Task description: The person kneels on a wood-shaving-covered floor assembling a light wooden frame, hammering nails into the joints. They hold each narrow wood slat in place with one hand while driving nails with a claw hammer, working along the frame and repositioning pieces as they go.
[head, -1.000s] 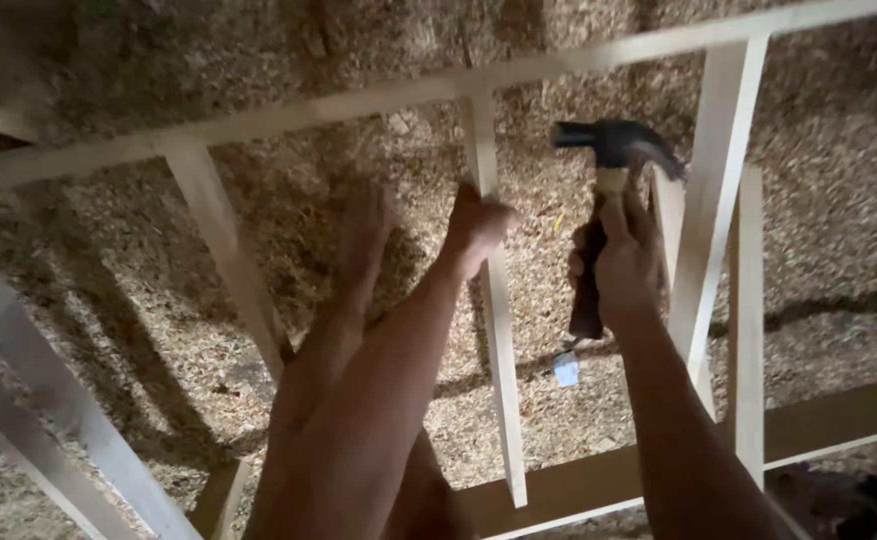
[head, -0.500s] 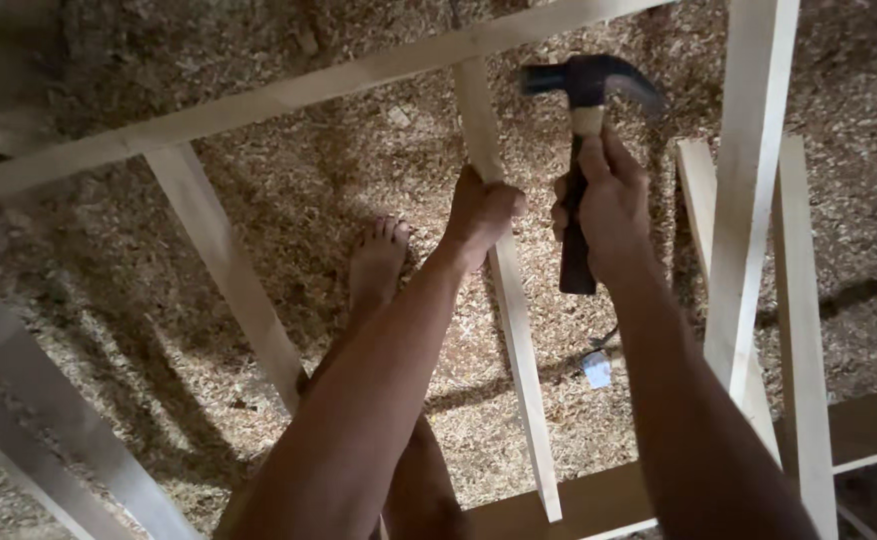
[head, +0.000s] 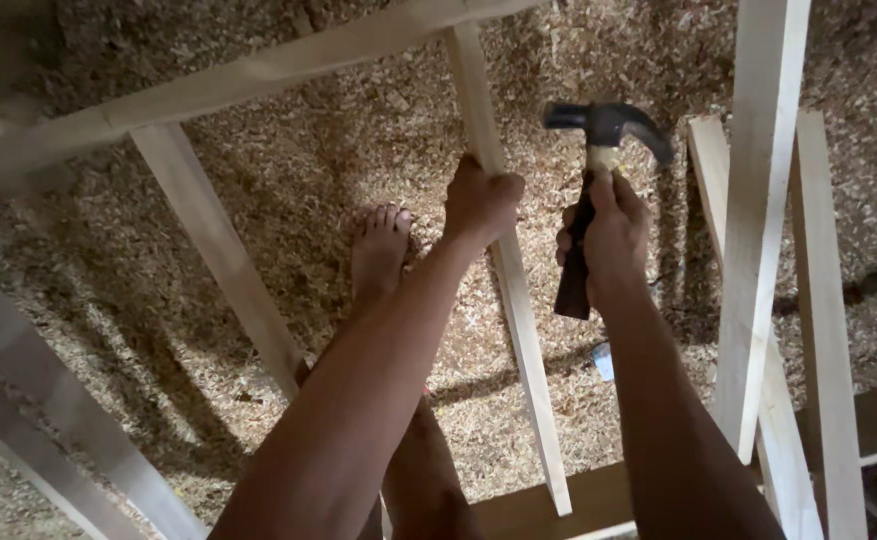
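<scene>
Left hand (head: 480, 200) clamped round the pale narrow wooden slat (head: 506, 290) of the frame; right hand (head: 608, 235) wrapped tight on the dark-headed claw hammer (head: 598, 150), raised beside it. Best struck squarely, fingers (head: 503, 185) kept clear, bare foot (head: 378, 250) well back.

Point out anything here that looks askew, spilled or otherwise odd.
A bare foot stands on the floor of loose wood shavings right beside the work: the left hand grips a pale wooden slat, the right hand holds a black-headed claw hammer. Nothing looks broken.
</scene>
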